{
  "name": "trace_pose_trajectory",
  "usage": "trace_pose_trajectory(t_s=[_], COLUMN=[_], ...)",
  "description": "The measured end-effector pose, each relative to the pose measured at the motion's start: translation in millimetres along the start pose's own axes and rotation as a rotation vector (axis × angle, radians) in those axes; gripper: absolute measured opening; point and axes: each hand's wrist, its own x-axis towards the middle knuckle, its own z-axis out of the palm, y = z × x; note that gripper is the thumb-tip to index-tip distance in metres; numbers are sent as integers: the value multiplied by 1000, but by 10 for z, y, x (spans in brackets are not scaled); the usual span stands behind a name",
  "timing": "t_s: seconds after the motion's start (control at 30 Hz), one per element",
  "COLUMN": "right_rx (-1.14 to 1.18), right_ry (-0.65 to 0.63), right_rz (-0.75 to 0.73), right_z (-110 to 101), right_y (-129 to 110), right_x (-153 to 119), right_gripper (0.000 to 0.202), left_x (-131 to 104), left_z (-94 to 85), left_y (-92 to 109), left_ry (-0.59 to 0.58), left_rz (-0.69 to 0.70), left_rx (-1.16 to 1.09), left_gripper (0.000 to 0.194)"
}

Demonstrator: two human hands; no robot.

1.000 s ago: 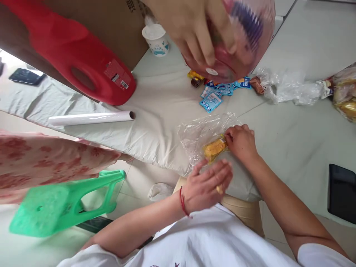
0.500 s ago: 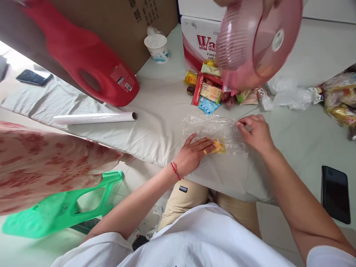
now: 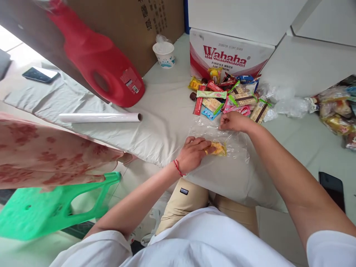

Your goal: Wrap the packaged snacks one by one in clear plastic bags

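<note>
My left hand [image 3: 194,152] rests on the table's near side, its fingers curled over one end of a yellow snack packet [image 3: 220,148]. Under the packet lies a crinkled sheet of clear plastic film [image 3: 236,142], spread flat. At the film's far edge my right hand [image 3: 235,121] is closed in a pinch on it. Just beyond that hand is a pile of wrapped snacks [image 3: 213,104], with red, green, pink and blue wrappers.
A carton [image 3: 226,55] backs the snack pile. To the left are a red jug [image 3: 105,70], a paper cup [image 3: 164,55] and a white roll [image 3: 100,118]. Bagged snacks [image 3: 338,107] and a phone [image 3: 332,189] lie right. A green stool [image 3: 55,207] stands below left.
The pink bowl over the snack pile has gone from view, and more snacks show there. My right hand has moved from the film's right side to its far edge. My left fingers have curled more.
</note>
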Motion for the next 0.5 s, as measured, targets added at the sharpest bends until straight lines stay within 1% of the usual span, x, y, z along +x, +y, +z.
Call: trace_pose_trajectory(t_s=[0.07,0.13,0.23,0.27,0.3,0.4,0.47,0.5], right_rx=[101,184,306,335,347,271,140,72], right_ry=[46,72,-12,-17,6,125,146,149], right_rz=[-97,-144,-151,-171,-207,-385,-480,-503], right_z=[-7,-3,18,36,66,245,440,552], right_y=[11,11,-50,-88,-133,-259,-297,-297], right_x=[-51,-100,-199,-252,-320,-602,-812,-907], right_gripper=[10,14,26,30,31,34,45,54], left_x=[-1,-7,-18,-19,-18,-11,-22,-37], left_z=[2,6,15,18,20,9,-21,-41], left_y=[-9,-12,-2,4,9,5,-32,-61], left_ry=[-14,-26,-23,-18,-14,-19,-30,-36], left_rz=[-19,-30,-27,-26,-25,-39,-62,-71], left_rx=[-14,-22,-18,-14,-8,-2,-40,-83], left_gripper=[47,46,46,46,46,46,47,49])
